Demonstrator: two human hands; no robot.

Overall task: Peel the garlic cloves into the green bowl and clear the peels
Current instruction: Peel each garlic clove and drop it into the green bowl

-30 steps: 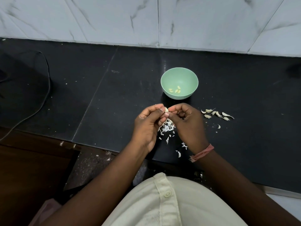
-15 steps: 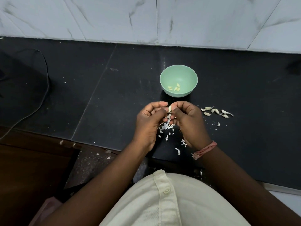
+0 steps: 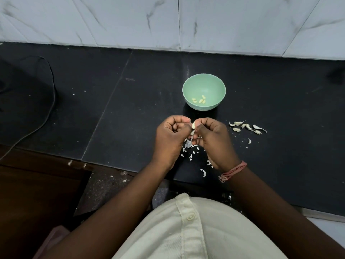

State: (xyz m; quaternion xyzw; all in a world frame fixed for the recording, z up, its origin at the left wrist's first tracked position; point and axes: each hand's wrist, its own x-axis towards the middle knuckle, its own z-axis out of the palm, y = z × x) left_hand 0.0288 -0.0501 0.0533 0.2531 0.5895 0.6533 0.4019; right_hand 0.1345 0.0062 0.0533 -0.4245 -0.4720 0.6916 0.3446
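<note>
The left hand and the right hand are meeting over the dark bench, both with fingers curled in tight. Between their fingertips they are pinching a single garlic clove, pale and standing roughly upright; a strip of skin seems to be hanging from it just below the fingers, though the view there is too crowded to be sure.

Directly beyond the fingers, near but not touching them, the green bowl is sitting upright on the bench, holding a few peeled cloves at its bottom. Under the fingers and trailing back toward the right wrist, loose white peels are lying scattered on the bench. Out to the right of the right hand's fingers, well apart from them, a small cluster of unpeeled cloves is resting on the bench.

A pink thread band is circling the right wrist. Far to the left of the fingers, a dark cable is curving across the bench. A marble-patterned wall is rising behind the bench.
</note>
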